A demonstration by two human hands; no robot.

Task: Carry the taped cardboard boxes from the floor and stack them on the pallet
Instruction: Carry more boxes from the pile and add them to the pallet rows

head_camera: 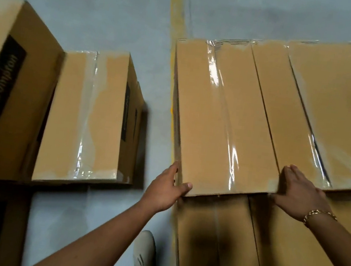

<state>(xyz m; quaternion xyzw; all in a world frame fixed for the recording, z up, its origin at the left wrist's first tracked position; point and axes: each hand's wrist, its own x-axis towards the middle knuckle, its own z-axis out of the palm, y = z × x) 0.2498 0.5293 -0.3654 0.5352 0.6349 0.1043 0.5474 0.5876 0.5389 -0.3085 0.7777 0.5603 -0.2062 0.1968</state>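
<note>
The taped cardboard box (222,121) lay flat on top of a lower layer of boxes (212,237), at the left end of a row, and its right side touched the neighbour box (301,108). Both arms were stretched forward to its near edge. The left hand (169,189) gripped the near left corner, with the thumb on the top face and the fingers along the left side. The right hand (297,192) rested at the near right corner with straight fingers close together, lying flat over the seam to the neighbour box; it held nothing. A gold chain bracelet (319,215) was on that wrist.

The box was long, of smooth brown cardboard, with glossy clear tape (222,107) along its middle seam.

To the left of the box, across a strip of grey floor (109,14) with a yellow line (176,11), stood another taped box (88,117). Further left was a bigger box (10,81) with a black label (1,78). Below the box's near left corner a white shoe (144,255) was visible.
</note>
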